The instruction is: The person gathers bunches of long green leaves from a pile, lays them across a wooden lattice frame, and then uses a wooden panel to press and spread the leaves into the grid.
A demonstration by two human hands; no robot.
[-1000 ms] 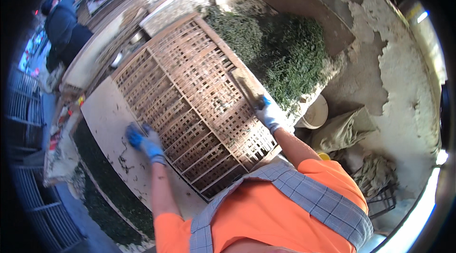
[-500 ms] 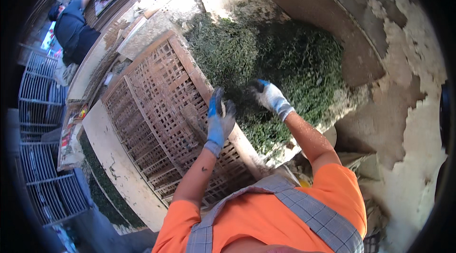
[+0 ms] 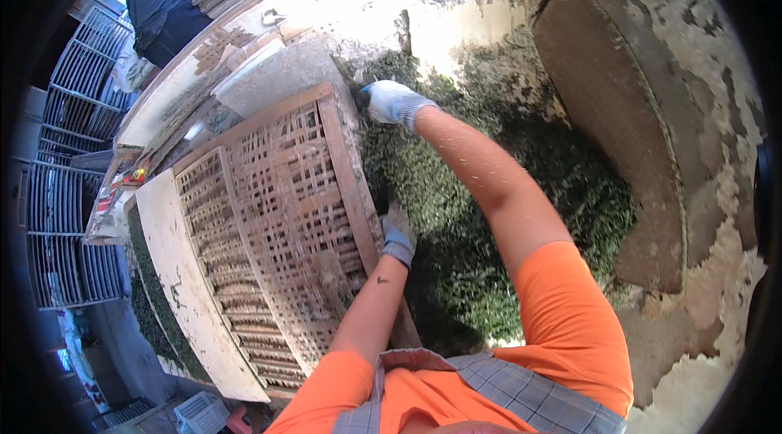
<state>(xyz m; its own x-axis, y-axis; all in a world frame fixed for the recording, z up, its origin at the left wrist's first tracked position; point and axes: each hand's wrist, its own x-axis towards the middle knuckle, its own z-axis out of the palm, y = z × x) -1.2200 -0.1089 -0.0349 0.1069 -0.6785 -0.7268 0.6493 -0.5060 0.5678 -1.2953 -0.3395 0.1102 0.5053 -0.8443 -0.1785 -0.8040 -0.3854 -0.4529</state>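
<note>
A broad heap of dark green shredded leaves lies in front of me, against a slatted wooden lattice rack. My right hand, in a white and blue glove with dark fingertips, reaches across to the heap's far left edge, close to the corner of the rack. Its fingers look curled in; whatever they hold is hidden. Nearer to me, my left hand, gloved too, is low at the rack's right-hand rail, where leaves meet wood. Its fingers are mostly hidden in shadow and leaves.
Behind the heap stands a pale, stained wall. A brown curved panel borders it on the right. Left of the rack is a pale board. Metal racks and a person in dark clothes are farther left.
My right hand has swung far forward and left, to the heap's far edge. My left hand has moved down and right along the rail. The view has shifted.
</note>
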